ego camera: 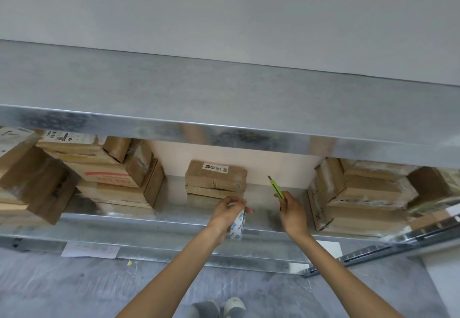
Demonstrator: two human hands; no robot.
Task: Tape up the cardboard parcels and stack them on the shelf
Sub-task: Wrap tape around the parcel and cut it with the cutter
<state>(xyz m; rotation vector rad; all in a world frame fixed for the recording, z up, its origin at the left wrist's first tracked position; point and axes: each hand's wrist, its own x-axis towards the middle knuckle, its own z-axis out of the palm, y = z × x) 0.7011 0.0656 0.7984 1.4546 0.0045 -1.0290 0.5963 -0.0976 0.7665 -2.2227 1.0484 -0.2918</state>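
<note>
A small cardboard parcel [216, 176] with a white label lies at the back middle of the metal shelf [174, 218], on top of a flatter parcel. My left hand [227, 209] reaches in just in front of it, gripping a roll of tape [237, 227] with a white and blue core. My right hand [292, 212] is to the right of the parcel and holds a green utility knife [276, 187], blade pointing up and away. Neither hand touches the parcel.
Stacks of taped cardboard parcels fill the shelf at left [107, 168] and right [361, 193]. An upper metal shelf [224, 128] overhangs close above. A paper sheet [89, 249] hangs on the shelf's front rail. My feet [221, 307] stand on the grey floor below.
</note>
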